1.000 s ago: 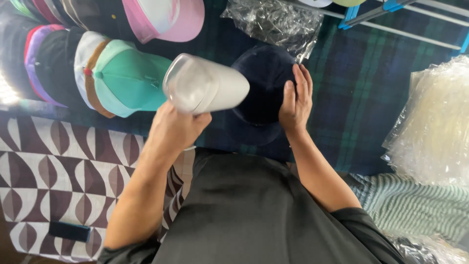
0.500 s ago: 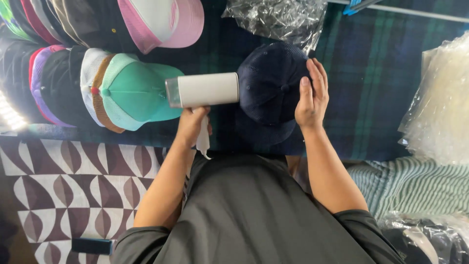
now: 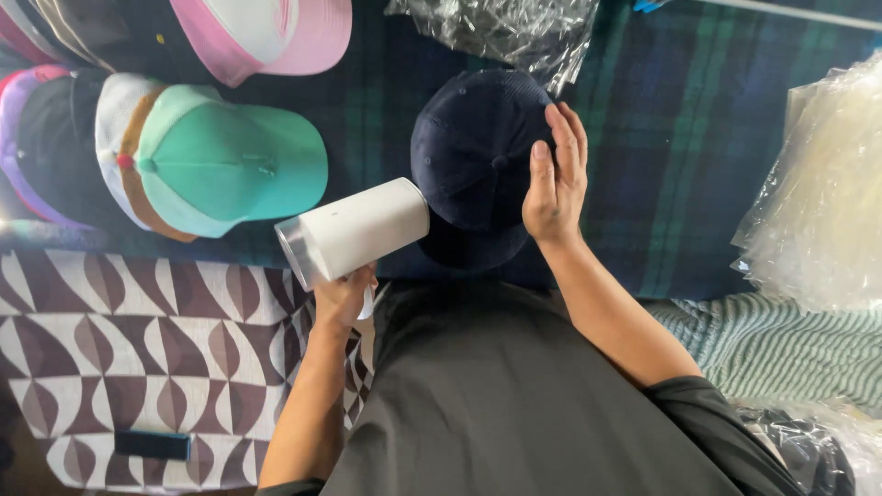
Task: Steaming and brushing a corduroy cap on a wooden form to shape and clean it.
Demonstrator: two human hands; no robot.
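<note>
— At frame centre, our left hand (image 3: pixel 342 296) grips a white cylindrical device (image 3: pixel 354 232), fingers closed round its handle, its nozzle now swung against the navy cap (image 3: pixel 478 156).

— And our right hand (image 3: pixel 554 179)?

— Open and flat on the cap's right side, steadying it on the plaid cloth (image 3: pixel 671 138). We've shifted it slightly; the teal cap (image 3: pixel 230 170) sits left.

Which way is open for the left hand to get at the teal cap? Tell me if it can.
Probably not as things stand. The left hand is wrapped around the white cylindrical device, so its fingers are not free. The teal cap lies close by on the plaid cloth, with nothing between them.
</note>
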